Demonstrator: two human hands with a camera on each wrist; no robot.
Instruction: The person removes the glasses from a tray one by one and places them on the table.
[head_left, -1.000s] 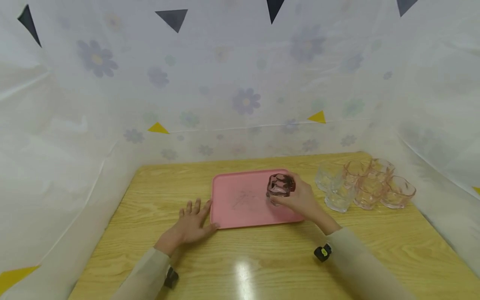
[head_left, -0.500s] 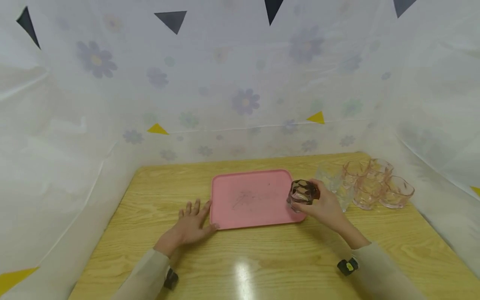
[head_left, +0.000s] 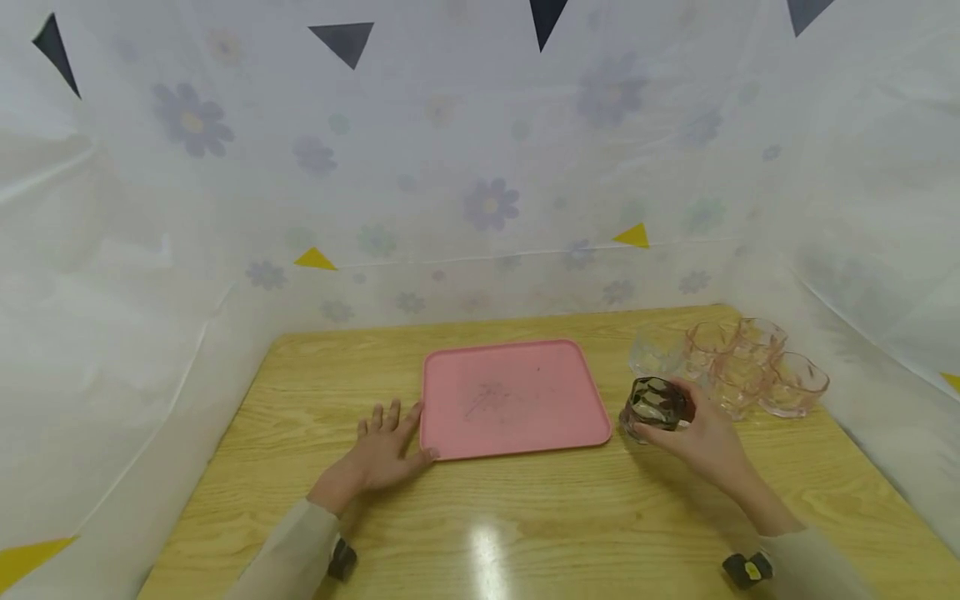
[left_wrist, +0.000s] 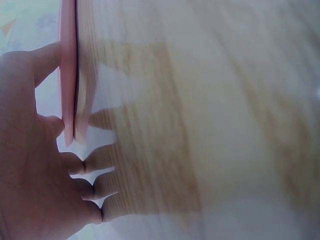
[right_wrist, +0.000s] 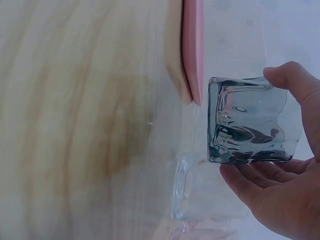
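Observation:
My right hand grips a dark grey-tinted glass between thumb and fingers, just right of the pink tray. In the right wrist view the square-based glass is upright, its base a little off the table. My left hand lies at the tray's front left corner, fingers spread, index finger and thumb touching its edge. The left wrist view shows that hand beside the tray's rim, the other fingertips on the table. Nothing stands on the tray; dark scuffs mark its middle.
Clear glasses and several pink-tinted glasses stand in a cluster at the right of the wooden table. My right hand partly hides the nearest ones. White flower-printed sheeting walls the back and both sides.
My right hand has carried the dark glass rightward and slightly nearer, from over the tray to beyond its right edge. The left hand and the tray have stayed put.

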